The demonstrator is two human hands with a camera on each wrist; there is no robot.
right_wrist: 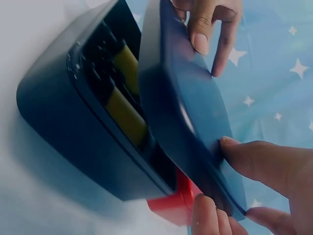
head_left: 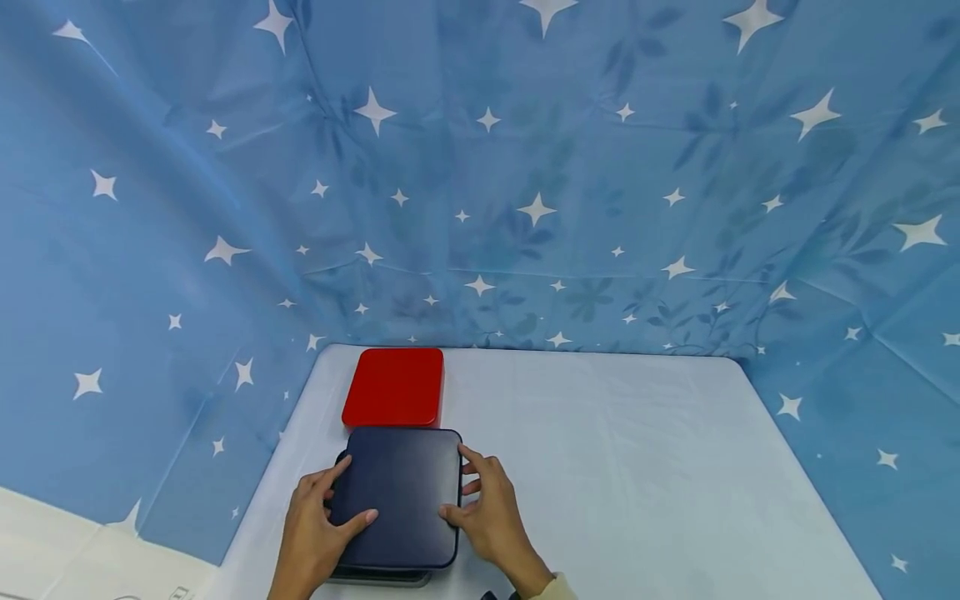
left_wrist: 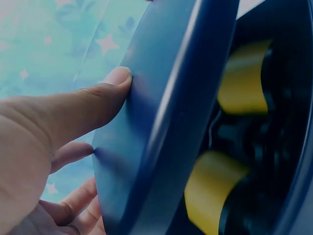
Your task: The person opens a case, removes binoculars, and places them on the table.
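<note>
Both hands hold a dark blue square lid (head_left: 405, 492) with rounded corners. My left hand (head_left: 311, 525) pinches its left side, thumb on the top face and fingers at the edge. At the right side, my right hand (head_left: 491, 508) grips it the same way, thumb on top. Below the lid stands a matching dark blue box (right_wrist: 83, 132), mostly hidden in the head view. The lid is tilted over the box, leaving a gap at the near side. Through the gap show two yellow bands (left_wrist: 244, 78) among black parts, their kind unclear.
A red box (head_left: 395, 387) with rounded corners sits just behind the blue one on the white tabletop (head_left: 615, 467). Blue curtains (head_left: 600, 167) with white stars hang behind the table and along both sides.
</note>
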